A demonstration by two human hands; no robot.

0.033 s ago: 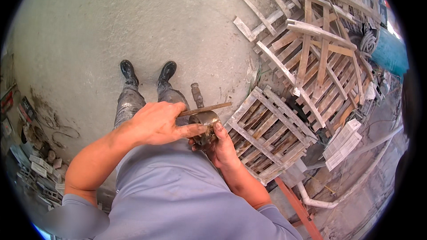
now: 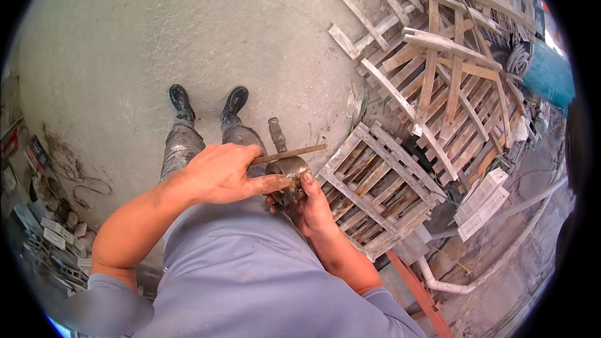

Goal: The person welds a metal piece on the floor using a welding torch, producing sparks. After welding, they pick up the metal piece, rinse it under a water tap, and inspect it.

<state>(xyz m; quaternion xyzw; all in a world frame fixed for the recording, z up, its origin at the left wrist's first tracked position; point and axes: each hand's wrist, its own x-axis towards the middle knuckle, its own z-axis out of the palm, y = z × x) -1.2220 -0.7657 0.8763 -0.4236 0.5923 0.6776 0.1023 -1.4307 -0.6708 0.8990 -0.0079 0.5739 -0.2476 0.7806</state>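
My left hand [image 2: 228,172] is closed on a thin brown bar [image 2: 303,151], which sticks out to the right past its fingers. The bar looks rusty and lies across the top of a round, dirty metal part [image 2: 288,166]. My right hand [image 2: 311,208] grips that part from the right and below, thumb on its side. My left fingers reach onto the part's near side, which they partly cover. A narrow ribbed metal piece [image 2: 276,133] shows just beyond the part; whether the two are joined I cannot tell.
Slatted wooden pallets [image 2: 388,181] and loose frames [image 2: 451,81] pile up on the right, with a teal drum [image 2: 548,75] behind. A white pipe [image 2: 444,286] and a red beam [image 2: 421,294] are at the lower right. Clutter [image 2: 59,231] lines the left. My boots [image 2: 179,98] stand on the concrete floor [image 2: 125,37].
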